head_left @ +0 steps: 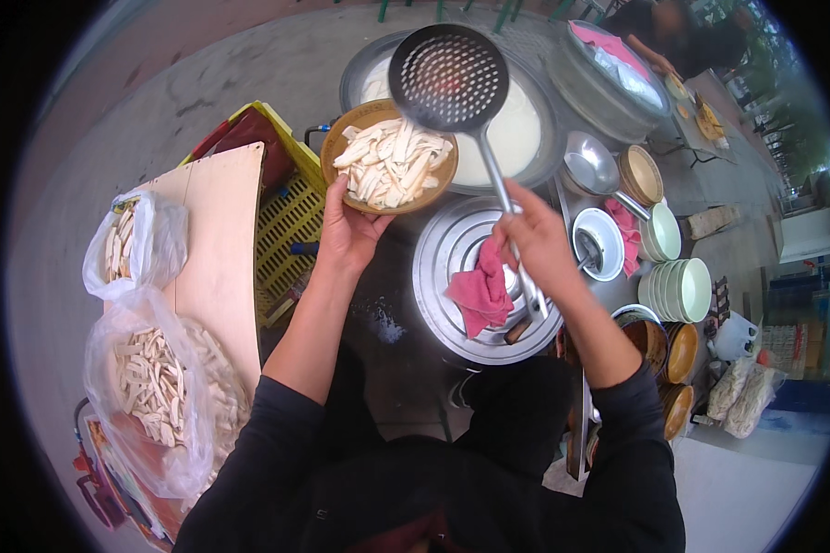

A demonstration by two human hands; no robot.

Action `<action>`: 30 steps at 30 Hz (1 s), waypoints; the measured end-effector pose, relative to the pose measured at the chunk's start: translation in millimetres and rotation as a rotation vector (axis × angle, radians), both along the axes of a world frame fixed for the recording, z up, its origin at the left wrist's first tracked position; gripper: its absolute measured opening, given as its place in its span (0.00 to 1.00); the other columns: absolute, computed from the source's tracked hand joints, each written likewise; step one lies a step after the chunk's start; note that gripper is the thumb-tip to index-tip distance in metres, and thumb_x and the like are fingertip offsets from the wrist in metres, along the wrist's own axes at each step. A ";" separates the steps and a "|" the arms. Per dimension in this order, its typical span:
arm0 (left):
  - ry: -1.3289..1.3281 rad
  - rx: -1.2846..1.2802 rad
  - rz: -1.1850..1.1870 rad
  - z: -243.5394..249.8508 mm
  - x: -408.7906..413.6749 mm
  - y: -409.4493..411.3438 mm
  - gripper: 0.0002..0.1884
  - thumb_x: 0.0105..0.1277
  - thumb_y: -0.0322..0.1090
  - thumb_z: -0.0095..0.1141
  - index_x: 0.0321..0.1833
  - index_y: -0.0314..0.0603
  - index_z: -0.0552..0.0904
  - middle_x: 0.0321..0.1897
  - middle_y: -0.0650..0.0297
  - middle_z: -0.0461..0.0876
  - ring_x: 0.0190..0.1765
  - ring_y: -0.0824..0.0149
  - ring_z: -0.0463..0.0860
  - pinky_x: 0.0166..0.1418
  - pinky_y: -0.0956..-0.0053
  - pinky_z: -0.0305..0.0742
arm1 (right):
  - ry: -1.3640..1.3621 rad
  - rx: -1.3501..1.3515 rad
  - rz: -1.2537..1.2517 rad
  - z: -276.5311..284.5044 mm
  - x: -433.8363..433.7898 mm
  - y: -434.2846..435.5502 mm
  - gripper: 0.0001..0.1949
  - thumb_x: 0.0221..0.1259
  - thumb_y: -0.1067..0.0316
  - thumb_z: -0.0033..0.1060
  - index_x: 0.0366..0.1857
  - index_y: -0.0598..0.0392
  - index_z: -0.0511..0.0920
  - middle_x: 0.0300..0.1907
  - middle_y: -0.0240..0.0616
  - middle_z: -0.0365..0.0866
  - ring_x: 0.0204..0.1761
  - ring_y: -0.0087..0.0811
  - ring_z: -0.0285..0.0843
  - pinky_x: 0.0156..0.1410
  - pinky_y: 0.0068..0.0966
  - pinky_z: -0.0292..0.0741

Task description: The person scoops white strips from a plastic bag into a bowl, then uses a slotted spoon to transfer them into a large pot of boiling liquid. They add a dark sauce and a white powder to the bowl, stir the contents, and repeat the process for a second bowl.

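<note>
My left hand (351, 225) grips the near rim of a brown bowl (333, 128) filled with pale strips of food (391, 162), possibly cut bread. In my right hand (536, 238) is the metal handle of a perforated skimmer (449, 77), its dark round head raised over the far right side of the bowl. Behind both stands a wide metal pot (553, 148) of white liquid (508, 142), partly hidden by the bowl and skimmer. Below my right hand, a pink cloth (481, 290) lies on a round ridged metal lid (432, 276).
Two plastic bags of strips (135, 242) (152, 387) rest at left, by a wooden board (221, 207) and yellow crate (287, 228). At right are a metal ladle (590, 162), a white bowl (581, 221), stacked pale green bowls (692, 290) and a covered tub (595, 97). A person (664, 41) is beyond.
</note>
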State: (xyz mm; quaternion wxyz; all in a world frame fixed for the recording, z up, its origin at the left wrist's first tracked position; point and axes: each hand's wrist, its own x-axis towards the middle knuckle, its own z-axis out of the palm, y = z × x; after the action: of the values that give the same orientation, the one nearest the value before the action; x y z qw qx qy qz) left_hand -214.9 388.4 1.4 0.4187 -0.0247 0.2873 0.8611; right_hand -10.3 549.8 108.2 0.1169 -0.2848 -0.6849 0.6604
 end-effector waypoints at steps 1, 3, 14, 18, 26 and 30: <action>0.009 -0.009 0.016 0.7 -0.8 -1.5 0.35 0.69 0.58 0.59 0.74 0.49 0.69 0.70 0.61 0.76 0.69 0.59 0.77 0.72 0.58 0.74 | 0.003 0.034 -0.045 -2.3 -4.4 14.2 0.26 0.73 0.72 0.48 0.75 0.62 0.64 0.29 0.32 0.78 0.22 0.18 0.73 0.27 0.19 0.71; 0.027 -0.022 0.041 -0.1 -5.0 -3.3 0.35 0.69 0.57 0.59 0.75 0.48 0.69 0.71 0.61 0.75 0.69 0.59 0.77 0.71 0.57 0.75 | -0.125 0.239 -0.058 -6.7 -4.2 46.5 0.27 0.72 0.71 0.48 0.74 0.65 0.63 0.31 0.40 0.84 0.25 0.31 0.82 0.31 0.30 0.77; 0.080 0.056 0.242 16.2 -28.7 -27.2 0.34 0.73 0.52 0.56 0.77 0.45 0.66 0.75 0.57 0.70 0.74 0.54 0.71 0.75 0.50 0.71 | -0.483 1.174 0.486 -47.5 -38.2 93.1 0.30 0.61 0.72 0.52 0.72 0.54 0.67 0.34 0.56 0.85 0.40 0.57 0.85 0.47 0.49 0.80; 0.080 0.032 0.238 13.4 -30.5 -28.2 0.34 0.73 0.52 0.55 0.77 0.45 0.65 0.76 0.56 0.68 0.75 0.53 0.70 0.75 0.49 0.71 | -0.542 1.296 0.347 -62.6 -99.7 125.1 0.32 0.59 0.72 0.52 0.72 0.53 0.67 0.37 0.53 0.86 0.41 0.54 0.86 0.46 0.49 0.81; 0.087 0.022 0.251 12.1 -31.7 -26.8 0.34 0.74 0.53 0.55 0.78 0.45 0.65 0.76 0.56 0.69 0.75 0.53 0.71 0.74 0.50 0.72 | -0.718 1.419 -0.071 -57.5 -125.5 222.7 0.25 0.61 0.71 0.51 0.64 0.64 0.66 0.41 0.56 0.88 0.44 0.56 0.89 0.50 0.51 0.82; 0.076 0.025 0.264 11.2 -33.6 -28.3 0.34 0.73 0.53 0.56 0.77 0.45 0.66 0.74 0.57 0.71 0.73 0.55 0.73 0.73 0.51 0.74 | -0.819 1.311 -0.092 -63.3 -112.3 242.4 0.17 0.63 0.71 0.51 0.55 0.63 0.69 0.46 0.60 0.86 0.50 0.56 0.87 0.54 0.50 0.81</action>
State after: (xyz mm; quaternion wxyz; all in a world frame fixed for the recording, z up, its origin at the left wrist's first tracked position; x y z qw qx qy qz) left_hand -248.5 360.1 12.5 0.2910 -0.0245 0.2863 0.9125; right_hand -122.7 792.3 44.9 0.0264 -0.4071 -0.9120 -0.0433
